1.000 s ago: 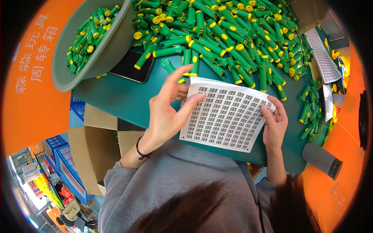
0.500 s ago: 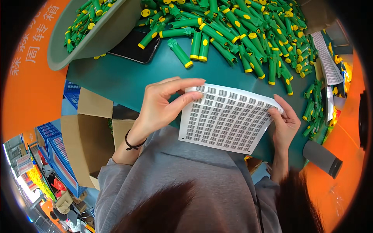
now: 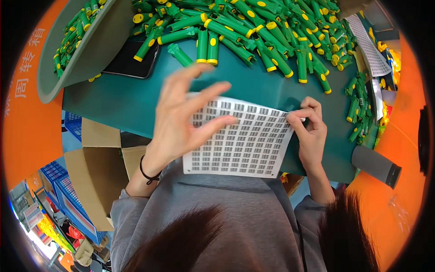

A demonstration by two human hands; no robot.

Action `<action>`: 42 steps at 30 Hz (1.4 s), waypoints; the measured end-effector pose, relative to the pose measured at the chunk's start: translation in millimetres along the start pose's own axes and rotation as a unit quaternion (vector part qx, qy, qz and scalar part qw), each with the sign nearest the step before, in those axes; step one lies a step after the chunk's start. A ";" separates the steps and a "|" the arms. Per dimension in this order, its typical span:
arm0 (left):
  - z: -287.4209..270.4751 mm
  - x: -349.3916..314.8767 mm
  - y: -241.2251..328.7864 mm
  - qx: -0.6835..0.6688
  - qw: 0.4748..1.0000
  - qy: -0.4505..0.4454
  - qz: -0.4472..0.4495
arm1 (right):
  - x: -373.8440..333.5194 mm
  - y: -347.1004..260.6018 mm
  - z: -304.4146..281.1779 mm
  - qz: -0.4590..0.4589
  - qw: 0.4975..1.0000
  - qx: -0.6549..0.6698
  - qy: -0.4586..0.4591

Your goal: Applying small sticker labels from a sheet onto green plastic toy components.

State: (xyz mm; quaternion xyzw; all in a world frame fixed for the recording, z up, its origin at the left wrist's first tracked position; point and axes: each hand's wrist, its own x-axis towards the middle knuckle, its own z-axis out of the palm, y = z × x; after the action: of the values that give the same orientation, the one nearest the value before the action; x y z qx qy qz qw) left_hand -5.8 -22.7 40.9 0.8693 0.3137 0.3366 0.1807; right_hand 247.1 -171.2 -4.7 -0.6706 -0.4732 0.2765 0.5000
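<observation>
A white sheet of small black-and-grey printed labels [image 3: 238,145] is held tilted above the front edge of the green table, in front of my grey top. My right hand [image 3: 311,138] pinches its upper right corner between thumb and curled fingers. Over the upper left part hovers my left hand [image 3: 179,115], open, its fingers spread and slightly blurred. The left thumb crosses in front of the printed rows; whether it touches the sheet I cannot tell. Beyond the hands lies a heap of green tubes with yellow ends [image 3: 276,36].
A grey-green tub [image 3: 102,45] holding more tubes stands far left, beside a black phone [image 3: 131,59]. At the right are another label sheet [image 3: 369,47], several tubes [image 3: 355,106] and a dark grey cylinder [image 3: 374,164]. An open cardboard box [image 3: 97,179] and blue crates [image 3: 70,195] sit lower left.
My left hand has let go of the sheet's upper left corner and spread its fingers. My right hand still grips its corner. The whole view has shifted slightly.
</observation>
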 end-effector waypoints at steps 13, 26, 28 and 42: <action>18.3 -10.9 -16.3 -0.323 0.883 -0.181 -0.289 | 8.6 -9.8 -10.6 0.092 0.993 0.014 -0.068; 20.4 -28.9 -31.8 0.046 0.995 -0.081 0.038 | 10.4 -7.3 38.9 -0.173 0.946 -0.256 -0.095; 21.5 -32.2 -32.7 0.059 0.994 -0.078 0.038 | 10.3 -7.0 40.4 -0.210 0.932 -0.283 -0.086; 25.7 -34.3 -32.2 0.028 0.996 -0.070 0.052 | 28.2 -24.0 61.9 -0.204 0.924 -0.310 -0.092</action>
State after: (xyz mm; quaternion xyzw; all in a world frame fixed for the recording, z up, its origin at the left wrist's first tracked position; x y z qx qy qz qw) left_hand -21.2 -24.4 -10.4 0.9107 0.2634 0.2749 0.1604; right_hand 197.6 -119.0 -1.0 -0.6526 -0.7057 0.0680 0.2673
